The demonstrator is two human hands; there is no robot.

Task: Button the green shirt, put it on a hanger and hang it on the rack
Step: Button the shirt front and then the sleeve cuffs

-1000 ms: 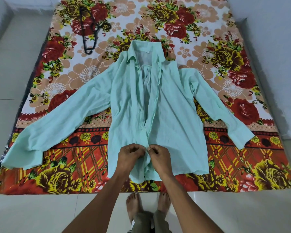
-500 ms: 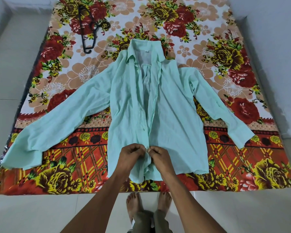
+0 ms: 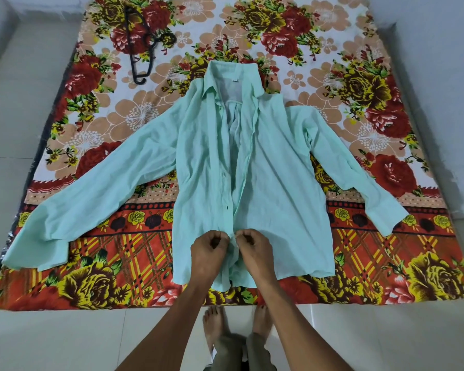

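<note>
On the floral bedspread [image 3: 386,76], green shirt [image 3: 279,183] flat, placket running collar-to-hem away from left hand [image 3: 208,253] and right hand [image 3: 255,253], both pinching opposite front edges near hem.

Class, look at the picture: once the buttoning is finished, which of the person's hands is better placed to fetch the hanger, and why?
Left. The black hanger lies at the far left of the floral bedsheet, on the side of the left hand. The right hand would probably have to cross over the green shirt.
</note>
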